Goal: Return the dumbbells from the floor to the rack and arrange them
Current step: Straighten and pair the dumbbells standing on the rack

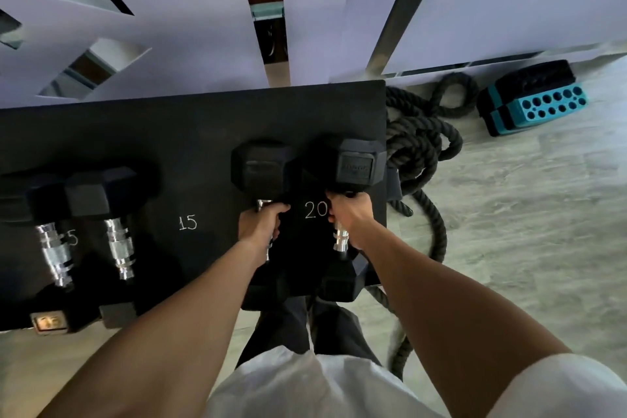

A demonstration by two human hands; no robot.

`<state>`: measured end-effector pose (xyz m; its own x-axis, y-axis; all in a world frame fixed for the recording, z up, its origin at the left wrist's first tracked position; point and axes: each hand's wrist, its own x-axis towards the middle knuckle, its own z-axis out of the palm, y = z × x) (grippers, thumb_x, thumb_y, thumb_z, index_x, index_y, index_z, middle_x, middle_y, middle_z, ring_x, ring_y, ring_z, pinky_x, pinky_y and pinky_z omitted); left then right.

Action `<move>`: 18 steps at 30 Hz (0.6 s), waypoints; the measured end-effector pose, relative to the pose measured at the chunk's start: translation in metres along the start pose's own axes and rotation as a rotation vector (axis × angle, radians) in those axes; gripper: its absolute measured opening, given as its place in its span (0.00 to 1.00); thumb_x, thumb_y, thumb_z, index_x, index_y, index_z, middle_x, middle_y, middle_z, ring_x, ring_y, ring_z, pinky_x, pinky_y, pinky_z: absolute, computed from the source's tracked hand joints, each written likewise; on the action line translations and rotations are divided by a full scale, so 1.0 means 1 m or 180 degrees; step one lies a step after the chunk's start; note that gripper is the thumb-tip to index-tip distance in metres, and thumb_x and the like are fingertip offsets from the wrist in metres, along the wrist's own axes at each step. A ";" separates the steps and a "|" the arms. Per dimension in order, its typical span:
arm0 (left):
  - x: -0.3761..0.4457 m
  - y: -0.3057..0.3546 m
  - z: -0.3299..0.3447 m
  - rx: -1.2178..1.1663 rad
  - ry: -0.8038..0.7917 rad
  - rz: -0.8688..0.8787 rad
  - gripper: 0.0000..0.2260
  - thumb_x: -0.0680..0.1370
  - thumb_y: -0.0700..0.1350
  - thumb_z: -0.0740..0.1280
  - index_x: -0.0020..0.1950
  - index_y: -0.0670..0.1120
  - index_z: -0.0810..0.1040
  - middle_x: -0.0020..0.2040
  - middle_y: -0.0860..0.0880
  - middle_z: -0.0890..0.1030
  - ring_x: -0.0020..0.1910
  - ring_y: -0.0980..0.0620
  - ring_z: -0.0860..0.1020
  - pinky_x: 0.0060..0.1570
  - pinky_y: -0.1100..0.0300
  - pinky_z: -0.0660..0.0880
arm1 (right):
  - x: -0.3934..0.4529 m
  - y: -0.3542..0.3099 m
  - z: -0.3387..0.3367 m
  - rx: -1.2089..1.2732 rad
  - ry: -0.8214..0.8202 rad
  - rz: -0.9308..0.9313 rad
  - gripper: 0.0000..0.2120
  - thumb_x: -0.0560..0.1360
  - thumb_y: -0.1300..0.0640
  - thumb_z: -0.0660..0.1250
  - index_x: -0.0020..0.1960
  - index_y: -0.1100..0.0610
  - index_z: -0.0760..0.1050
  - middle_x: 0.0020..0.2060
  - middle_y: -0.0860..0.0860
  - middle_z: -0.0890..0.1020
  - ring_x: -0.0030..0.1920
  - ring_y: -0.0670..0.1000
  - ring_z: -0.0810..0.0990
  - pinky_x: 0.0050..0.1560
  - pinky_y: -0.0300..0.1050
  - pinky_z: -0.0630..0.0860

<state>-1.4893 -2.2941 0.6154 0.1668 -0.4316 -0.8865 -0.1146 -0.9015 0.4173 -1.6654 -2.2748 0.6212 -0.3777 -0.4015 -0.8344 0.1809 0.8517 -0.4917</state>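
Two gripped dumbbells [342,207] near rack [190,132] edge.

Four dumbbells [261,214], one rope [424,146], two hands [261,220].

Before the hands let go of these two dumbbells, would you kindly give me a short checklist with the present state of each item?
1. Left hand grips the left dumbbell by its handle: ok.
2. Right hand grips the right dumbbell by its handle: ok.
3. Both sit at the 20 mark on the rack: ok.
4. Both rest fully on the rack: cannot tell; the near heads reach its front edge.
5. The pair lies parallel: ok, roughly.
6. Rope clear of the rack top: ok; it lies on the floor beside it.
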 end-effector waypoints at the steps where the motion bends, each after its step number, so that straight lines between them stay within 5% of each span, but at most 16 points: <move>1: 0.000 0.001 0.001 -0.0032 0.0016 -0.0021 0.12 0.65 0.47 0.77 0.31 0.47 0.74 0.22 0.52 0.72 0.19 0.55 0.68 0.19 0.64 0.64 | 0.001 -0.001 0.002 -0.0075 0.0071 0.0004 0.09 0.77 0.55 0.71 0.49 0.61 0.82 0.39 0.56 0.83 0.35 0.53 0.80 0.43 0.51 0.80; 11: -0.012 0.007 0.013 -0.0134 0.0043 -0.0112 0.11 0.64 0.37 0.70 0.29 0.45 0.69 0.22 0.49 0.68 0.22 0.52 0.65 0.26 0.60 0.63 | 0.002 -0.011 0.004 -0.0349 0.0302 0.0265 0.11 0.76 0.55 0.69 0.53 0.62 0.81 0.36 0.54 0.82 0.30 0.52 0.78 0.32 0.44 0.75; 13: -0.014 0.008 0.019 -0.0228 0.0045 -0.0150 0.11 0.65 0.36 0.70 0.28 0.45 0.69 0.22 0.50 0.68 0.22 0.52 0.65 0.26 0.60 0.63 | 0.005 -0.014 0.000 -0.0671 0.0308 0.0279 0.13 0.76 0.53 0.70 0.54 0.62 0.81 0.39 0.56 0.84 0.33 0.54 0.81 0.31 0.44 0.76; 16: -0.013 0.006 0.021 -0.0184 0.0033 -0.0192 0.13 0.66 0.36 0.69 0.27 0.45 0.68 0.22 0.50 0.68 0.22 0.52 0.65 0.26 0.60 0.64 | 0.009 -0.017 -0.007 -0.1102 0.0300 0.0302 0.15 0.76 0.50 0.70 0.57 0.60 0.80 0.49 0.58 0.86 0.45 0.58 0.85 0.45 0.49 0.83; 18: -0.012 0.006 0.019 -0.0054 0.0002 -0.0189 0.11 0.66 0.37 0.70 0.27 0.45 0.69 0.23 0.49 0.69 0.22 0.52 0.67 0.27 0.59 0.66 | 0.009 -0.019 -0.010 -0.1064 0.0286 0.0374 0.13 0.75 0.52 0.70 0.56 0.59 0.80 0.46 0.56 0.85 0.43 0.56 0.85 0.37 0.47 0.80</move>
<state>-1.5102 -2.2931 0.6250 0.1733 -0.3773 -0.9097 -0.0877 -0.9259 0.3673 -1.6811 -2.2917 0.6254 -0.4531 -0.2758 -0.8477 -0.0733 0.9593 -0.2729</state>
